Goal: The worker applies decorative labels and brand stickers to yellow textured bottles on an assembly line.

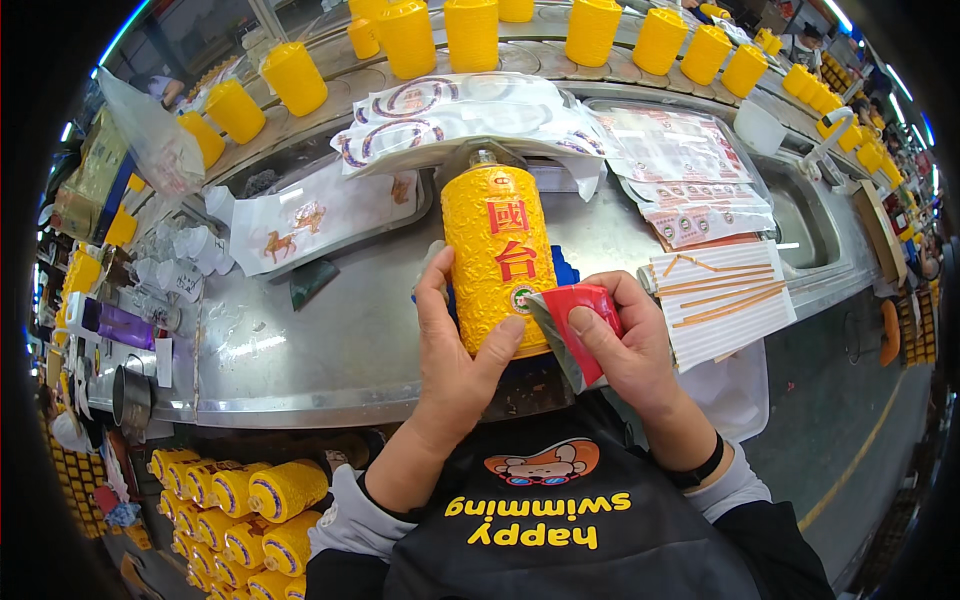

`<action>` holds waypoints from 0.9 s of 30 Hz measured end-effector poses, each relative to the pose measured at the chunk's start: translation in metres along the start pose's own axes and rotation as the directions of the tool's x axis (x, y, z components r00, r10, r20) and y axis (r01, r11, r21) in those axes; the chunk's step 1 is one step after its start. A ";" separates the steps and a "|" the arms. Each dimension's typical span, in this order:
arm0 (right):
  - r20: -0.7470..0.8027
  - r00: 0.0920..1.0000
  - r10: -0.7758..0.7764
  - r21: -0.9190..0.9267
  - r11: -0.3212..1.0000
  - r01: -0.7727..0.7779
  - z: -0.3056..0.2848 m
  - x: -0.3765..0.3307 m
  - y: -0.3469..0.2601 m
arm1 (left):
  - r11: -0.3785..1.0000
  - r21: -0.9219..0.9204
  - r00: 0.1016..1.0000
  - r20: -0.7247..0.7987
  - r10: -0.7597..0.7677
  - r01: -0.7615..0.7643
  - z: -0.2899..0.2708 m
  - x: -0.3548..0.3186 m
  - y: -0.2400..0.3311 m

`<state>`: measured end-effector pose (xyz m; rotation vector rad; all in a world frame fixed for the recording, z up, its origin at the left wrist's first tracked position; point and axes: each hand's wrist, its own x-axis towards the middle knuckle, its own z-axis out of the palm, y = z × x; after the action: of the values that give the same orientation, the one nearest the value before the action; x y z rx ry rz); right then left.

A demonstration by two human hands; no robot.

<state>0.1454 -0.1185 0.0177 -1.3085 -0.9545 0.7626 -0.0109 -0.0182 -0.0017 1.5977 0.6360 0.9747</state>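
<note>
A yellow embossed bottle (492, 285) lies with its clear neck pointing away from me, large red characters down its front and a small round emblem low on its right side. My left hand (455, 370) is closed round the bottle's lower left, the thumb pressing its front. Pinched in my right hand (635, 345) is a flat red and dark grey piece (570, 330), perhaps a scraper; its grey edge touches the bottle near the emblem. Part of a blue support (565, 267) shows beneath the bottle, mostly hidden.
Decal sheets (450, 110) are stacked behind the bottle; trays of sheets (330, 215) flank it. Orange strips (725, 290) lie at right, before a sink (800, 220). Yellow bottles (475, 35) line a conveyor behind; more (245, 510) are stacked below left. A dark green piece (313, 283) lies on the steel table.
</note>
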 end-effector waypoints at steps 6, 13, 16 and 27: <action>-0.011 0.999 0.047 0.015 0.999 -0.047 -0.002 0.000 0.000 | 0.985 -0.171 0.998 0.064 -0.010 0.021 -0.006 0.001 0.001; -0.020 0.999 0.037 0.014 0.999 -0.036 -0.002 0.000 0.002 | 0.930 -0.362 0.998 0.026 -0.064 0.069 -0.008 -0.005 0.003; -0.020 0.999 0.045 0.009 0.999 -0.044 -0.002 -0.001 0.000 | 0.983 -0.181 1.000 0.018 -0.017 0.020 -0.005 -0.004 0.000; -0.037 0.999 0.034 -0.021 0.999 -0.035 -0.004 0.000 0.004 | 0.722 0.523 0.872 0.092 0.481 -0.454 -0.013 -0.016 0.016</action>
<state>0.1488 -0.1199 0.0136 -1.3568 -0.9151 0.7539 -0.0314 -0.0288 0.0100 2.3156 0.5721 1.2865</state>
